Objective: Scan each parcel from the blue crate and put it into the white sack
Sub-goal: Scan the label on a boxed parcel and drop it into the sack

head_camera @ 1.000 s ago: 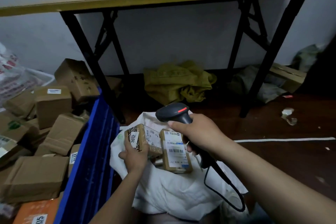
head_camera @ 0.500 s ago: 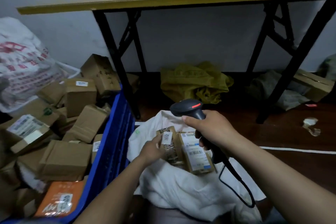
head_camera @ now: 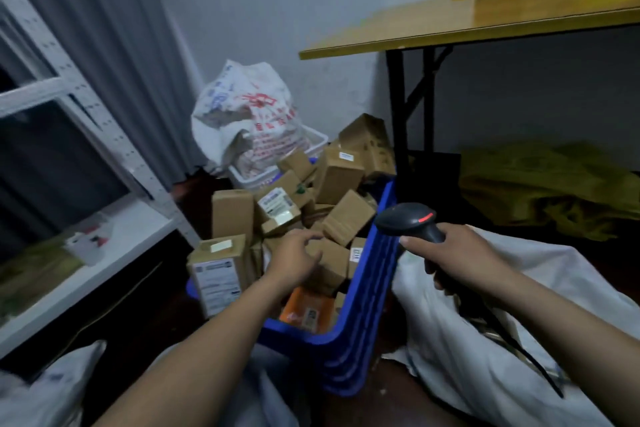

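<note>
Left grip (head_camera: 296,258) over parcel (head_camera: 330,265) in blue crate (head_camera: 367,288), right grip (head_camera: 460,258) holding scanner (head_camera: 408,218)

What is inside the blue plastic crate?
A heap of brown cardboard parcels and one orange packet. The left hand covers part of one parcel; lower layers are hidden.

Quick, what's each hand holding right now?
Left hand: fingers curled over a brown cardboard parcel in the blue plastic crate; grip cannot be told.
Right hand: grips the black handheld barcode scanner.

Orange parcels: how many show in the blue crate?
1: the orange parcel lies at the near end of the blue crate, below the left hand; brown boxes may hide more.
</note>
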